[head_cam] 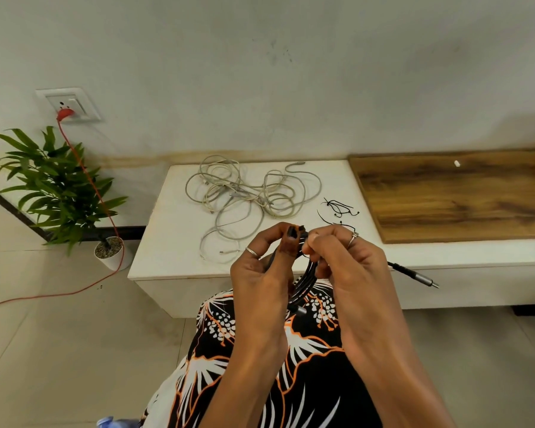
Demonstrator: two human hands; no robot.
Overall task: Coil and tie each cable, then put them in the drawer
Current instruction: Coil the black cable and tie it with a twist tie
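- This looks like a room in a home.
- A potted plant [59, 193] stands on the tiled floor [59, 335].
- A wall socket [70, 105] (red plug in it) sits above the plant.

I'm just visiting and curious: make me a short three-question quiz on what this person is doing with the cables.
1. True or false: both hands are on the black cable.
2. Which is still loose on the white cabinet? A) grey cables B) red cord C) plant
3. What small black items lie right of the grey cables?

Key:
1. True: the left hand and right hand pinch its coiled loops at the top.
2. A. The red cord runs from the wall socket to the floor.
3. Black ties.
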